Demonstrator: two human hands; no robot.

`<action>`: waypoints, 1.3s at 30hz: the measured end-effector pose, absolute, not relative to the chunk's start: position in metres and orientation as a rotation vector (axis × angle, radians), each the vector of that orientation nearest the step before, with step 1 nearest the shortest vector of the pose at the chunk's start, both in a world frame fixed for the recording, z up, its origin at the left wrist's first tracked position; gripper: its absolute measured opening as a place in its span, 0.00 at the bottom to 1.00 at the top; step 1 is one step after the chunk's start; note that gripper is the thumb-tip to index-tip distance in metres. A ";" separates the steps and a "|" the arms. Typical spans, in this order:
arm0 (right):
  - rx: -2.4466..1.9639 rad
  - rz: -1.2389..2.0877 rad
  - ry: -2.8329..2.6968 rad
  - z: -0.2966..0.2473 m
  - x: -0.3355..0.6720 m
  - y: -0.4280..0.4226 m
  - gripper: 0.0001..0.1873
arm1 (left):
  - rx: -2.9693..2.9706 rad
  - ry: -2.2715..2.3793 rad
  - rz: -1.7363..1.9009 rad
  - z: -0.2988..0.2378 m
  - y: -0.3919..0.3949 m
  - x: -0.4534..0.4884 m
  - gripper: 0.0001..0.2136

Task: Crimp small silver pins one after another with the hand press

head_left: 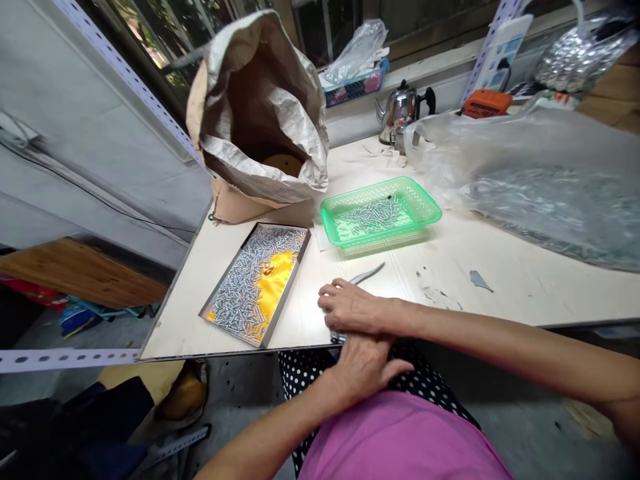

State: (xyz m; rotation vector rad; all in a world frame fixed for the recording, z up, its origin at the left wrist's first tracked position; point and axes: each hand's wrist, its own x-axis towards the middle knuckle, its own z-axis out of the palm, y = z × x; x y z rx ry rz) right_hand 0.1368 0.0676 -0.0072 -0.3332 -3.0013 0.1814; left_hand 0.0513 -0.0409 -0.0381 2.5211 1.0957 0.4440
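Note:
At the table's front edge, my right hand (pixel 353 308) lies with its fingers bent down over something I cannot make out. My left hand (pixel 364 363) is just below it, its thumb stretched out to the side. The right hand covers the left one's fingers. A sliver of small metal pieces (pixel 337 337) shows by the hands at the edge. Beyond my right hand lies a thin grey curved strip (pixel 369 273). To the left, a shallow metal tray (pixel 281 308) holds many small silver screw-like pieces (pixel 235 287) on a yellow base.
A green plastic basket (pixel 330 230) with more silver pieces stands behind my hands. At the back left is a large open sack (pixel 305 133). A steel kettle (pixel 400 113) sits by the window, and a big clear plastic bag (pixel 550 193) covers the right side.

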 end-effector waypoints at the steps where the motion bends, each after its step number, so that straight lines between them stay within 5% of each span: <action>1: -0.287 0.155 -3.001 -0.010 0.131 0.066 0.07 | 2.562 1.002 0.489 -0.034 -0.047 0.049 0.24; 5: -0.179 0.221 -2.945 -0.015 0.120 0.067 0.06 | 2.778 0.675 0.776 -0.011 -0.062 0.020 0.09; 8: -0.319 0.410 -2.744 -0.001 0.122 0.076 0.08 | 2.855 0.968 0.988 0.007 -0.038 -0.028 0.06; 12: -0.668 0.378 -2.362 0.038 0.147 0.114 0.09 | 2.556 2.013 0.617 0.023 0.030 -0.102 0.11; 15: -0.977 0.171 -2.222 0.066 0.179 0.151 0.09 | 2.379 2.222 0.196 0.021 0.073 -0.137 0.12; 19: -1.210 -0.079 -2.176 0.079 0.208 0.163 0.10 | 2.370 2.151 -0.119 0.007 0.099 -0.152 0.13; 24: -1.105 0.379 -2.386 0.046 0.211 0.102 0.07 | 2.440 2.065 -0.062 0.004 0.113 -0.156 0.14; 29: -1.068 0.730 -2.611 -0.001 0.217 0.040 0.07 | 2.108 1.967 0.439 0.027 0.093 -0.121 0.11; 39: -1.165 0.637 -2.594 -0.024 0.217 0.018 0.08 | 1.330 1.602 0.179 0.010 0.019 -0.034 0.18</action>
